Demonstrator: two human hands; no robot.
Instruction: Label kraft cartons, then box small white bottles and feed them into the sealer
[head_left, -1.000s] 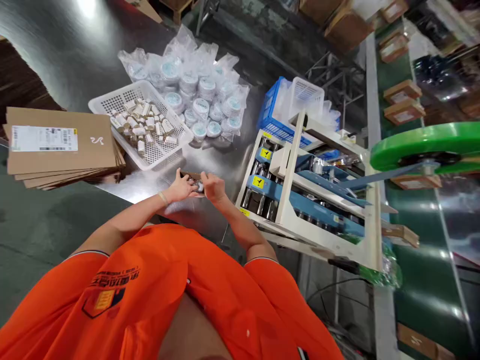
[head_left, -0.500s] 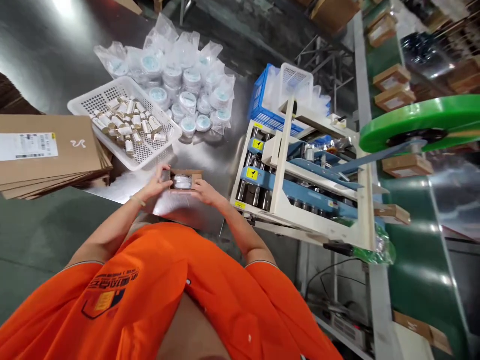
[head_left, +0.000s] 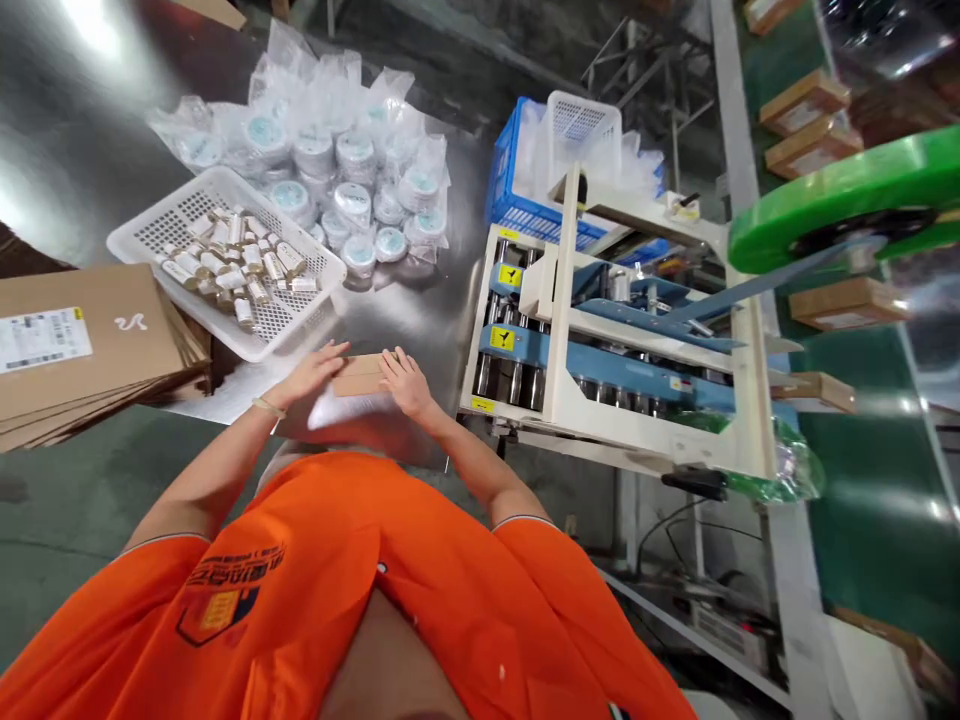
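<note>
1. My left hand is loosely open, its fingers at the left end of the small cardboard box.
2. My right hand lies spread, fingertips over the box's right end.
3. The box sits between both grips, above the surface; I can't tell whether it bears on it.
4. Even, light pressure should keep the lid flat; pressing one end harder could buckle it.
5. Beyond my left grip, the white basket sits near, so elbows stay low.

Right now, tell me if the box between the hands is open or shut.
Shut: the box shows a flat brown top between the left hand and right hand, no contents showing.
</note>
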